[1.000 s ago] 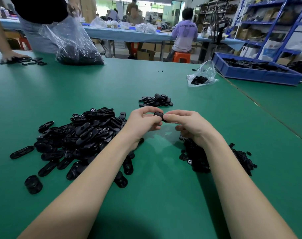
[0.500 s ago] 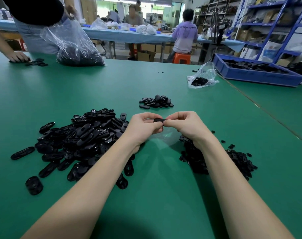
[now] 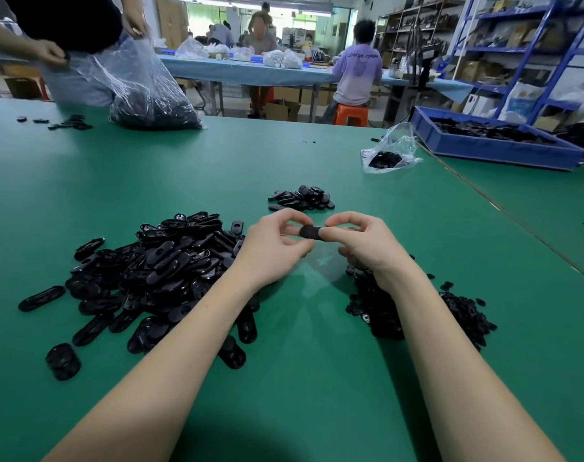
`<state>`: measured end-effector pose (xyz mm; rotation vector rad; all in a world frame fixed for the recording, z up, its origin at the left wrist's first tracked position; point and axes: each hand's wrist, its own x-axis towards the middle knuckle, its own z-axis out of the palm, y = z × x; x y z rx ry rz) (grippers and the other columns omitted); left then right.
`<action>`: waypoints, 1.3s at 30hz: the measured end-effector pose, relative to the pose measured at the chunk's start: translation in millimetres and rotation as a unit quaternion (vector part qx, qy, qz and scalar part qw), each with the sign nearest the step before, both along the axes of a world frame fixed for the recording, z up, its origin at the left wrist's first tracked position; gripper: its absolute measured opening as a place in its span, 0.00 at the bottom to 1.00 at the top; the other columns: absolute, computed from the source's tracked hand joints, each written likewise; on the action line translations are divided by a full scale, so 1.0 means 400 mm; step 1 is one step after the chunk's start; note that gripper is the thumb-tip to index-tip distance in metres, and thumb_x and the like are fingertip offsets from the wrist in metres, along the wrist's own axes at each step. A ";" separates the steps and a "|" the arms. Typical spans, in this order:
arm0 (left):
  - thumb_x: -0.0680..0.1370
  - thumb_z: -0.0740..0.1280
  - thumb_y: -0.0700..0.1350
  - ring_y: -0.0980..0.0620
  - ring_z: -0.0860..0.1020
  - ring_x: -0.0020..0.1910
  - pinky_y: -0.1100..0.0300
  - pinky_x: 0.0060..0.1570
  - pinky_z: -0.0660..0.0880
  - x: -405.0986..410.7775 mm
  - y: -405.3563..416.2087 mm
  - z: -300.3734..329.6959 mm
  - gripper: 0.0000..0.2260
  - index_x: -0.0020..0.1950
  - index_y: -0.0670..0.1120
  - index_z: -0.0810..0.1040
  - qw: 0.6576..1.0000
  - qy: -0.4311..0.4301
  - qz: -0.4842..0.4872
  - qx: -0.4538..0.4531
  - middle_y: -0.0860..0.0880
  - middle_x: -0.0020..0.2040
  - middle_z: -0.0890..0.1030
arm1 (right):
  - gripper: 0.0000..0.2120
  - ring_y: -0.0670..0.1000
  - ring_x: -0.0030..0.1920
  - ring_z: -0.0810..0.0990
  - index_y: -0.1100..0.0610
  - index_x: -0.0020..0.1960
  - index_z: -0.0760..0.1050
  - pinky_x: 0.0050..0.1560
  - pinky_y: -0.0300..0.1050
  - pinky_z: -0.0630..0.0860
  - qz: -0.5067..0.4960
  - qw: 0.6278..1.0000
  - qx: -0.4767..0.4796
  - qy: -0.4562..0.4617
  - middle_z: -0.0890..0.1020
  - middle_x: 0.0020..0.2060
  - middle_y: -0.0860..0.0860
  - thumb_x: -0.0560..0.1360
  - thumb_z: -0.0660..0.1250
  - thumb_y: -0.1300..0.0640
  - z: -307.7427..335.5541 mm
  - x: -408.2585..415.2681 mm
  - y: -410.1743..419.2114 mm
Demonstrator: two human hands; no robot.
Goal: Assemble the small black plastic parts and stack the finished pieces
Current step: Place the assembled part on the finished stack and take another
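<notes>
Both of my hands meet over the green table (image 3: 284, 378) and pinch one small black oval part (image 3: 310, 232) between them. My left hand (image 3: 273, 248) holds its left end with thumb and fingers; my right hand (image 3: 360, 243) pinches its right end. A big heap of black oval shells (image 3: 157, 265) lies to the left of my left arm. A pile of smaller black pieces (image 3: 417, 305) lies under and right of my right wrist. A small pile of finished pieces (image 3: 302, 198) sits just beyond my hands.
A person across the table at far left handles a clear bag of black parts (image 3: 150, 95). A small clear bag (image 3: 389, 155) and a blue bin (image 3: 494, 141) stand at the far right. A table seam (image 3: 504, 211) runs diagonally on the right.
My hands stay together on the same part; the part has turned so its flat oval face shows more. The person at far left lifted a hand off the table to the bag.
</notes>
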<state>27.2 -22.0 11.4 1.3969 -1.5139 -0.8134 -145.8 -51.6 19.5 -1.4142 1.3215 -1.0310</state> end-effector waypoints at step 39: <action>0.81 0.62 0.47 0.52 0.77 0.47 0.67 0.39 0.69 0.105 -0.147 0.046 0.09 0.57 0.52 0.80 0.977 -0.199 0.074 -0.023 0.55 0.48 0.81 | 0.04 0.43 0.31 0.79 0.51 0.49 0.82 0.33 0.39 0.70 0.050 0.992 0.001 0.113 0.88 0.41 0.44 0.78 0.72 0.51 0.003 -0.016 -0.001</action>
